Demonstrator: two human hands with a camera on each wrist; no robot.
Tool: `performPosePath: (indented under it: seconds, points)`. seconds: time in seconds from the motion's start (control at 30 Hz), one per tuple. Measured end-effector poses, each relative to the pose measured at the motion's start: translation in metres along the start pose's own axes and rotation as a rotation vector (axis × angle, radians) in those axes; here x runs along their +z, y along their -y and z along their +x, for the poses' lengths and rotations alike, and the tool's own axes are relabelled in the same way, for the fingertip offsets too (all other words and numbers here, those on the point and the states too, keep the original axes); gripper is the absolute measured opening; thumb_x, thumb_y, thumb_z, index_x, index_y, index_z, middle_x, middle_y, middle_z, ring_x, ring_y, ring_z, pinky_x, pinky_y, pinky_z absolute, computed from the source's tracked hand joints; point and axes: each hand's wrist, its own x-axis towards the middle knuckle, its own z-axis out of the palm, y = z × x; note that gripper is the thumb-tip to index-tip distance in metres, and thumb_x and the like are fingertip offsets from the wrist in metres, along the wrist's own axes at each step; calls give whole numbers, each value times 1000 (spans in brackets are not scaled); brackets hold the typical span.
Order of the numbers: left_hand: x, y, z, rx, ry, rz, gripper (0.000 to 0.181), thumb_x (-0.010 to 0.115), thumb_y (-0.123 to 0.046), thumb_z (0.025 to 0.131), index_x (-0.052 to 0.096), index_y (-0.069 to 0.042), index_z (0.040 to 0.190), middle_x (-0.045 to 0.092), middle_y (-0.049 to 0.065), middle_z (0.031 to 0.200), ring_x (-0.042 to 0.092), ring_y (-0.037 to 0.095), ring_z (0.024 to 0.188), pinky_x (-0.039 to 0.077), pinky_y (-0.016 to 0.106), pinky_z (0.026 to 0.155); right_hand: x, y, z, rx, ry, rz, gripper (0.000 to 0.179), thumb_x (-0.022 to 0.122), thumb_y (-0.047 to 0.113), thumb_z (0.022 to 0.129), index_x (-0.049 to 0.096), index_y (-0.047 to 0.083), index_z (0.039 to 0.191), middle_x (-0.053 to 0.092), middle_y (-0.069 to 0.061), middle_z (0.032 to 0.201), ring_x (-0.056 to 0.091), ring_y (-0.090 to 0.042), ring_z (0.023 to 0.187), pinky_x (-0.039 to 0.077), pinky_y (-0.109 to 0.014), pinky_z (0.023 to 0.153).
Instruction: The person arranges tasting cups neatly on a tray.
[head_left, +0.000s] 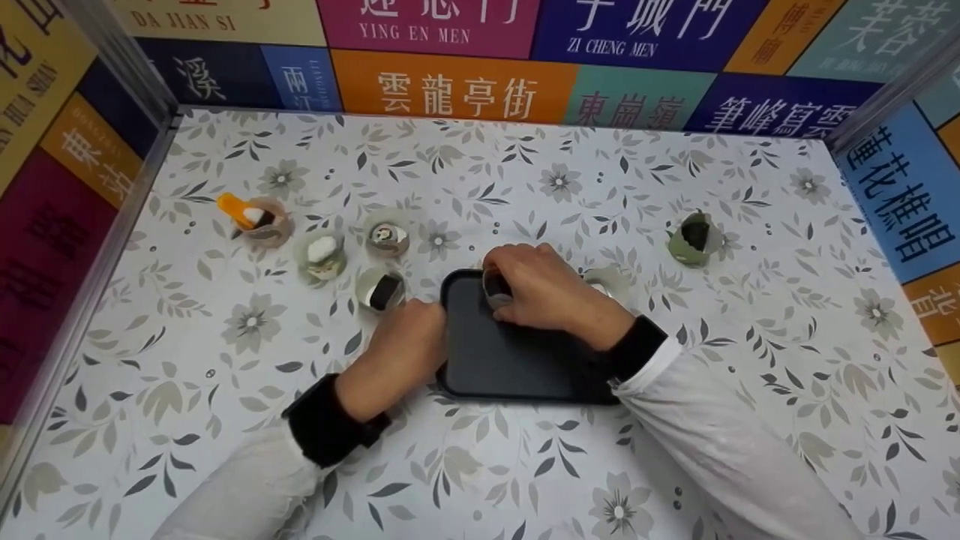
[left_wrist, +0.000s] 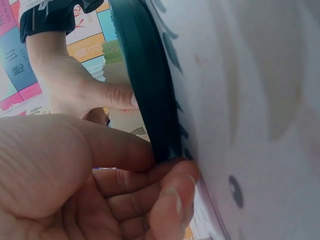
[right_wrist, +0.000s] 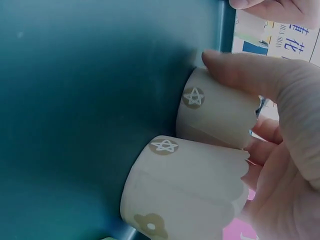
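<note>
A black rectangular tray (head_left: 517,367) lies on the patterned cloth. My left hand (head_left: 409,337) pinches its left edge between thumb and fingers, as the left wrist view shows at the tray rim (left_wrist: 145,75). Over the tray's far left part, my right hand (head_left: 536,289) grips a pale paper baking cup (right_wrist: 220,112) with dark content, thumb on its side. A second paper cup (right_wrist: 185,185) with star and flower prints stands right beside it on the tray. In the head view, a cup (head_left: 604,279) at the tray's far right corner is partly hidden by the right hand.
Left of the tray stand a cup with an orange piece (head_left: 259,223), a cup with a white top (head_left: 322,255), a cup with a round face-like item (head_left: 388,234) and a cup with a dark block (head_left: 380,290). A green cup (head_left: 691,238) stands at right. Printed walls enclose the table.
</note>
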Motion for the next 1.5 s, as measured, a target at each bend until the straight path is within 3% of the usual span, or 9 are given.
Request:
performPosePath:
  seconds: [0.3,0.5,0.63,0.87,1.1,1.37,1.5]
  points:
    - [-2,-2,0,-19,31,-18,21,61,5,84,61,-4,65,68,21,73,67,42,66,54,53,58,0,-3,-2,4,4,-2,59,90,22,77,63,4,127,69,-11,114,62,-31,107,45,-51,91]
    - [-3,-2,2,-42,54,-31,20,62,4,85,63,-3,67,68,20,73,67,41,67,54,52,58,-7,-3,-8,18,-15,42,77,92,40,78,59,2,137,66,-14,130,61,-31,120,45,-52,98]
    - [-3,-2,2,-24,34,-31,21,61,5,84,61,-4,65,68,20,72,67,41,65,54,51,55,-20,-5,-18,47,-45,83,78,86,47,84,58,3,141,63,-15,136,59,-32,126,42,-52,106]
    - [-3,-1,1,-4,22,-30,23,60,6,83,58,-5,63,68,21,72,67,42,65,54,53,55,-47,-18,-46,51,-181,94,65,75,47,95,59,2,140,62,-16,136,59,-35,123,43,-54,104]
    - [-2,-2,1,-12,29,-39,25,60,6,82,57,-6,61,68,20,71,67,42,64,54,52,56,-57,-46,-85,68,-351,65,64,81,33,93,58,-1,141,58,-21,143,53,-37,133,41,-55,108]
    - [-1,-1,1,0,1,-30,25,62,5,82,57,-6,60,66,19,67,66,41,61,53,52,55,-61,-84,-121,183,-380,29,73,84,30,90,53,-1,148,45,-25,157,41,-47,143,32,-65,113]
    - [-1,-2,1,-2,0,-25,24,62,5,82,58,-6,60,66,19,68,66,41,62,53,53,56,-60,-102,-132,262,-366,4,82,82,36,90,46,-3,153,35,-27,163,33,-51,148,27,-68,115]
